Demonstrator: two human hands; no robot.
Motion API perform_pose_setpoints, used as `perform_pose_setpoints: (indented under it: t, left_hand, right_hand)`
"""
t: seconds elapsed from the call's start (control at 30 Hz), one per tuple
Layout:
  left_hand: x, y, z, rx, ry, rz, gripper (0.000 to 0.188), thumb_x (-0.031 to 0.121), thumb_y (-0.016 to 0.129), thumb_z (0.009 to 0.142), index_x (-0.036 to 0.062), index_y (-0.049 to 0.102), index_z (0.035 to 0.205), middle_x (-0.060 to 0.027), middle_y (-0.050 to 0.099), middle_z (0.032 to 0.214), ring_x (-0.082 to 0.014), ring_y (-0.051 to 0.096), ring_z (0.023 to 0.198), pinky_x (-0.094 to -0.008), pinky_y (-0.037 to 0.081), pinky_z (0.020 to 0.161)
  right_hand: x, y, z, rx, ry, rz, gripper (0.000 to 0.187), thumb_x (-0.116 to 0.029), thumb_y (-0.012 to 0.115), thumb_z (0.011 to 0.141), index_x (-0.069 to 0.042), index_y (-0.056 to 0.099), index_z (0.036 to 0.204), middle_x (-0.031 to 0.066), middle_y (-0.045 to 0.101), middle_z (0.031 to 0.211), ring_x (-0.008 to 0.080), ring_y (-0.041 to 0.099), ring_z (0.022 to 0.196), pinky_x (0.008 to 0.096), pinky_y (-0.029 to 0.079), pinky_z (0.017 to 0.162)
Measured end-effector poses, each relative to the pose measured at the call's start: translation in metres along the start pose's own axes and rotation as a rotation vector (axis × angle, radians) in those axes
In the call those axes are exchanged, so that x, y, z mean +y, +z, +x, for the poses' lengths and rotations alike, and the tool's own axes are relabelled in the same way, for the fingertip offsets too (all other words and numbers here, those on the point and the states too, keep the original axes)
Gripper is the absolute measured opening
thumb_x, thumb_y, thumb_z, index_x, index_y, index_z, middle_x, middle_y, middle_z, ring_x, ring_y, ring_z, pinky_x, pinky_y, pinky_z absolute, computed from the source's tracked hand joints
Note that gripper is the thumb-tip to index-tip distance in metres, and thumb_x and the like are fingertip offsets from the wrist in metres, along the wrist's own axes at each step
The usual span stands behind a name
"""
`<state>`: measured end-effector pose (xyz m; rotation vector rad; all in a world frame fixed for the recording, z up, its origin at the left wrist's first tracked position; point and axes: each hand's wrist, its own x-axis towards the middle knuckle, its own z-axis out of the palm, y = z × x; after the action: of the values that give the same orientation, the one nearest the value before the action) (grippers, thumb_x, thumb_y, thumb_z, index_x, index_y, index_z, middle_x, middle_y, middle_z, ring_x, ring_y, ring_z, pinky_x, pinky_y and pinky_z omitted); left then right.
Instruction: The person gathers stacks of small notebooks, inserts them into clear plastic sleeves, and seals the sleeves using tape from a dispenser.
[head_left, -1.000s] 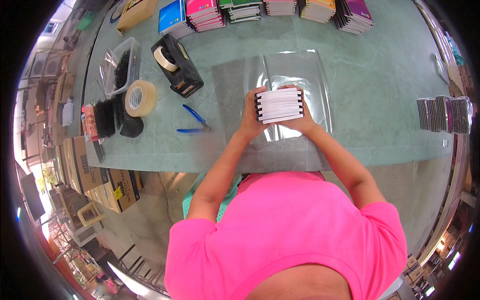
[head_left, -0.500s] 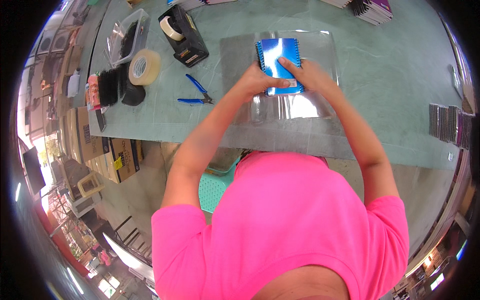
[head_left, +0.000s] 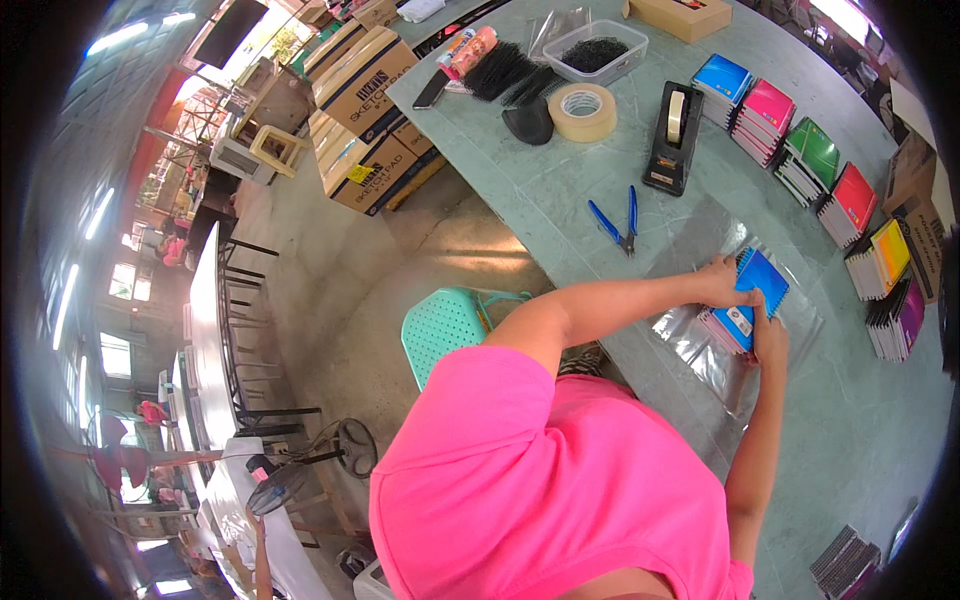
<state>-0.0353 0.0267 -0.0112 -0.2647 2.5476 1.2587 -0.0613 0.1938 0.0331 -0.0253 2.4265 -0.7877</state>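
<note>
Left hand (head_left: pixel 722 284) and right hand (head_left: pixel 770 338) both grip a blue-covered notebook stack (head_left: pixel 764 278), one on either side, thumbs over the top, probably keeping it square. Stack is above a clear plastic sheet (head_left: pixel 716 368) on the green table (head_left: pixel 840 430). Off toward the left: blue-handled cutters (head_left: pixel 605 222), black tape dispenser (head_left: pixel 668 160), tape roll (head_left: pixel 585 131), likely parked within reach. Colour-sorted notebook piles (head_left: pixel 812 146) line the far side, seemingly for easy picking. From here, fingertips underneath are hidden; held count and sheet contact unclear. Dark bundle (head_left: pixel 846 564), lower right, hard to read.
</note>
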Motion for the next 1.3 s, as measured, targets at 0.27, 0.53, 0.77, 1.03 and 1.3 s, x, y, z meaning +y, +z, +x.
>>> perform_pose_setpoints:
  t: [0.27,0.53,0.77,1.03,1.3]
  left_hand:
    - [0.063,0.008,-0.068,0.439,0.416,0.007,0.044,0.041,0.058,0.083,0.0015,0.05,0.101,-0.0207,0.052,0.098,-0.0351,0.052,0.092,-0.0431,0.042,0.074]
    - [0.036,0.135,-0.091,0.412,0.574,0.276,0.028,0.033,0.067,0.073,0.0085,0.055,0.073,-0.0048,0.057,0.072,-0.0242,0.056,0.073,-0.0371,0.044,0.057]
    - [0.047,0.127,-0.1,0.374,0.579,0.324,0.023,0.031,0.064,0.077,0.0105,0.055,0.073,-0.0033,0.056,0.072,-0.0228,0.056,0.071,-0.0358,0.043,0.053]
    - [0.045,0.127,-0.094,0.389,0.604,0.34,0.019,0.026,0.061,0.081,0.0097,0.055,0.072,-0.0056,0.056,0.07,-0.0248,0.056,0.067,-0.0376,0.042,0.052]
    - [0.04,0.11,-0.097,0.36,0.624,0.205,0.011,0.013,0.059,0.082,0.0039,0.053,0.081,-0.0113,0.053,0.072,-0.0311,0.055,0.07,-0.0416,0.042,0.058]
  right_hand:
    - [0.044,-0.037,0.02,-0.144,-0.074,0.0,0.09,-0.075,0.019,0.081,0.001,0.067,0.085,0.0242,0.062,0.072,0.0375,0.061,0.077,0.0456,0.042,0.078]
    - [0.092,-0.082,-0.022,0.131,-0.156,0.185,0.062,-0.059,0.046,0.086,0.001,0.055,0.071,0.0051,0.054,0.058,0.0153,0.052,0.051,0.0284,0.042,0.051]
    - [0.159,-0.042,-0.057,0.387,-0.501,0.055,0.023,-0.032,0.067,0.076,-0.01,0.063,0.075,0.0037,0.059,0.076,0.0179,0.054,0.073,0.0328,0.042,0.067]
    - [0.154,-0.015,-0.055,0.419,-0.677,-0.053,0.011,-0.024,0.067,0.075,-0.013,0.064,0.078,-0.0001,0.056,0.084,0.0218,0.049,0.085,0.036,0.038,0.076]
    - [0.123,-0.033,-0.062,0.344,-0.226,0.681,0.026,-0.028,0.067,0.08,-0.004,0.061,0.087,0.0092,0.059,0.091,0.0209,0.058,0.08,0.0328,0.049,0.066]
